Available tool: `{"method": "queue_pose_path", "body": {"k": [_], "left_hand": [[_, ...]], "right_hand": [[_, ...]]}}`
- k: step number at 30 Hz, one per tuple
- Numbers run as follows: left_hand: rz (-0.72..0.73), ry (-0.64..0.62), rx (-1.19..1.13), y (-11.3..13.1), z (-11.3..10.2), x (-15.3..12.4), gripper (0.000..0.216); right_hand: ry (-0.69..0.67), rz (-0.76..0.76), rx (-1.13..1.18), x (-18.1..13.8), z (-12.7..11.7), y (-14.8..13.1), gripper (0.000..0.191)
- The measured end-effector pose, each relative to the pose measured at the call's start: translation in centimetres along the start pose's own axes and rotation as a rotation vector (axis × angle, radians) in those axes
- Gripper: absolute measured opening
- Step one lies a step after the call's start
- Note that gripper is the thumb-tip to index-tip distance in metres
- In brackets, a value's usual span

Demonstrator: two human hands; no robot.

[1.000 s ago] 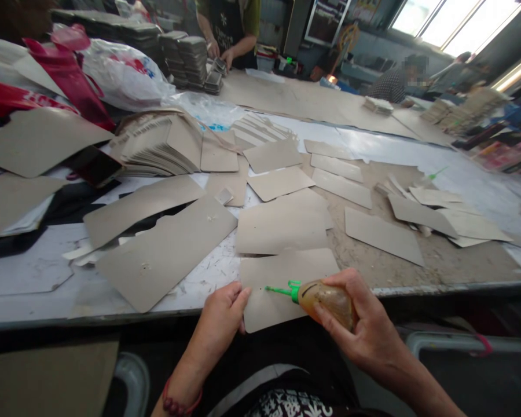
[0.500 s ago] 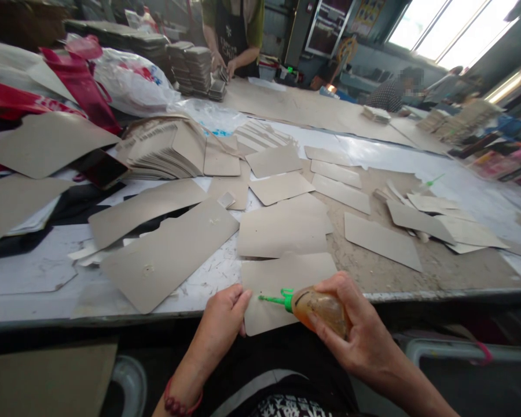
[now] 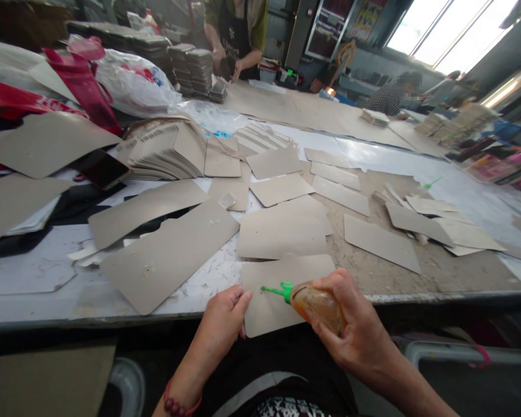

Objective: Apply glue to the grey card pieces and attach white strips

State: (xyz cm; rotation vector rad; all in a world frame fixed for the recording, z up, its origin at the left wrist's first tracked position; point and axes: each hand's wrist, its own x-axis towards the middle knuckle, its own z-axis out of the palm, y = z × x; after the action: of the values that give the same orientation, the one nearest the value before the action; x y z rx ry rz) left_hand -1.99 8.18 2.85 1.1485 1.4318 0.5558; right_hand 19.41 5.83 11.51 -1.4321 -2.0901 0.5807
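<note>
My left hand [image 3: 226, 313] pinches the left edge of a grey cardboard sheet [image 3: 269, 324] that juts out past the front edge of the table. Wrapped around a glue bottle [image 3: 315, 304] with amber contents and a green nozzle, my right hand [image 3: 347, 324] tilts it over that sheet. The nozzle tip points left, close to a small dark dot on the card; whether it touches I cannot tell. Directly behind lies another cardboard sheet [image 3: 282, 231] with two small dots. A bigger card [image 3: 169, 255] with glue-like marks lies to the left.
A fanned stack of cards [image 3: 169, 147], a dark phone [image 3: 103, 169] and a pink bottle [image 3: 84, 87] stand at the left. Loose cards [image 3: 382, 243] and offcuts [image 3: 443, 217] lie right. Across the table, a person in an apron [image 3: 237, 40] handles pieces beside stacks [image 3: 191, 69].
The glue bottle's nozzle tip has moved slightly up the sheet, away from me. My left hand stays in place. The person across the table has shifted their hands.
</note>
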Motion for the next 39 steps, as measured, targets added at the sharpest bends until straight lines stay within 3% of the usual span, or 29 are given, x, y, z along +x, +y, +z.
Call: {"method": "queue_pose_path", "body": {"k": [13,20,23,27,30,35,39], "left_hand": [[0.003,-0.006,-0.011,0.0,0.0,-0.1,0.033],[-0.016,0.004,-0.007,-0.2,0.1,0.1,0.033],[-0.019,0.004,0.005,0.0,-0.1,0.0,0.034],[-0.012,0.013,0.044,0.3,-0.2,-0.4,0.039],[0.011,0.101,0.087,-0.7,0.0,-0.9,0.044],[-0.038,0.163,0.095,-3.7,0.0,-1.6,0.054],[-0.102,0.125,0.134,-4.0,-0.6,-1.8,0.06]], "right_hand": [[-0.112,0.034,0.015,-0.3,-1.0,-0.7,0.018],[-0.045,0.004,-0.061,-0.5,-0.8,-0.3,0.024],[0.077,0.029,-0.027,-0.9,-0.4,0.1,0.025],[0.389,0.313,0.146,-1.9,-1.3,1.4,0.022],[0.524,0.451,0.157,-3.2,-3.1,2.9,0.026],[0.439,0.491,0.001,-5.8,-4.9,4.9,0.026],[0.339,0.455,-0.086,-6.7,-4.8,5.9,0.023]]}}
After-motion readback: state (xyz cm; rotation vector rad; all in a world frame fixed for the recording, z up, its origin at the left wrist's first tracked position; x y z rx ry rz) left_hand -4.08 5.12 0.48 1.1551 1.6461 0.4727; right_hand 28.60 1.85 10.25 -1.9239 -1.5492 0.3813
